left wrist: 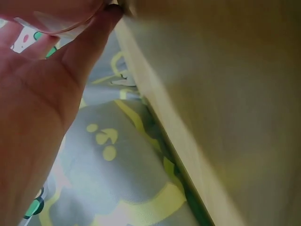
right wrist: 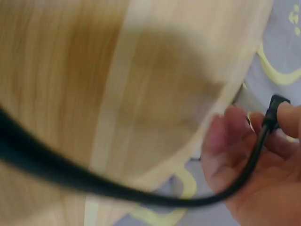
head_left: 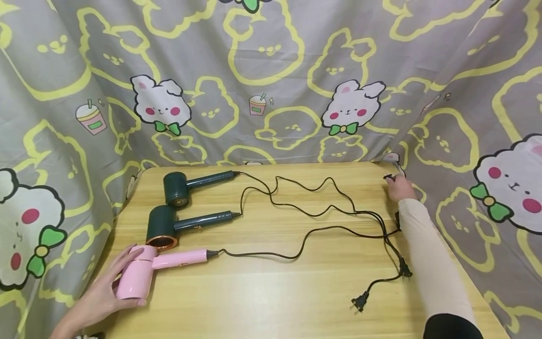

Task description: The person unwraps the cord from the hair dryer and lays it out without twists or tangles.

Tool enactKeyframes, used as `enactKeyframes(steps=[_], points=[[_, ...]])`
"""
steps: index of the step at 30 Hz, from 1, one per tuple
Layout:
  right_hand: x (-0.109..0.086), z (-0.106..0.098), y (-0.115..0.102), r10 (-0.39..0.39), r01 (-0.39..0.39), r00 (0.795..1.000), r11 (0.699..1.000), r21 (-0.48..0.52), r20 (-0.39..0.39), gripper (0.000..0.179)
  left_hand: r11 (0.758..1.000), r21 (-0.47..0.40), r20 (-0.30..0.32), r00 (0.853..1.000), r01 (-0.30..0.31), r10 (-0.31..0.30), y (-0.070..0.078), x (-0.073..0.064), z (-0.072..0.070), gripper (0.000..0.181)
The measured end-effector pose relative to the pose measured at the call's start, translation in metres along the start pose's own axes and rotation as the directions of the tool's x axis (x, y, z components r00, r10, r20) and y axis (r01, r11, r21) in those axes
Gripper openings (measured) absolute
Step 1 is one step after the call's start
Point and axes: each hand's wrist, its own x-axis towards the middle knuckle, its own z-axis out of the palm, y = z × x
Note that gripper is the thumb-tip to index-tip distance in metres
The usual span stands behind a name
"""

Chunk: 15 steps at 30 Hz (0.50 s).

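Observation:
A pink hair dryer (head_left: 136,278) lies at the table's near left, its handle towards the right. My left hand (head_left: 98,293) grips its barrel, fingers over the top end and thumb at the bottom end; in the left wrist view only part of the pink barrel (left wrist: 56,13) shows. Near the far right corner, my right hand (head_left: 401,189) pinches the small black plug-like end (right wrist: 273,113) of a black cord between thumb and fingers. Its prongs cannot be made out. Two dark green hair dryers (head_left: 176,189) (head_left: 161,227) lie behind the pink one, handles also to the right.
Black cords (head_left: 271,255) run from the dryers across the wooden table (head_left: 262,301) to the right. Two black plugs (head_left: 360,301) (head_left: 405,268) lie near the right forearm. A grey curtain (head_left: 292,56) with rabbit prints closes in the back and both sides.

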Motion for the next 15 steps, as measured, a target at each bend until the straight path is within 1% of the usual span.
enactKeyframes(steps=[4,7,9,12,15], points=[[0.005,0.012,-0.007,-0.073,0.075,0.997,0.996,-0.043,0.036,0.060,1.000,-0.011,0.013,1.000,-0.022,0.022,0.002,0.002,0.000,0.123],[0.008,0.020,-0.015,-0.103,0.105,0.994,0.993,-0.054,0.046,0.055,0.999,-0.031,0.018,0.999,-0.043,0.044,0.002,0.003,0.000,0.123],[0.009,0.024,-0.021,-0.109,0.112,0.993,0.992,-0.062,0.054,0.053,0.997,-0.055,0.026,0.998,-0.061,0.062,0.002,0.002,0.001,0.123],[0.009,0.029,-0.029,-0.098,0.101,0.994,0.993,-0.054,0.056,0.049,0.994,-0.085,0.037,0.997,-0.066,0.069,0.002,0.000,0.002,0.124],[0.007,0.032,-0.035,-0.085,0.087,0.995,0.995,-0.057,0.043,0.044,0.992,-0.119,0.055,0.998,-0.033,0.039,0.003,0.000,0.003,0.125]])
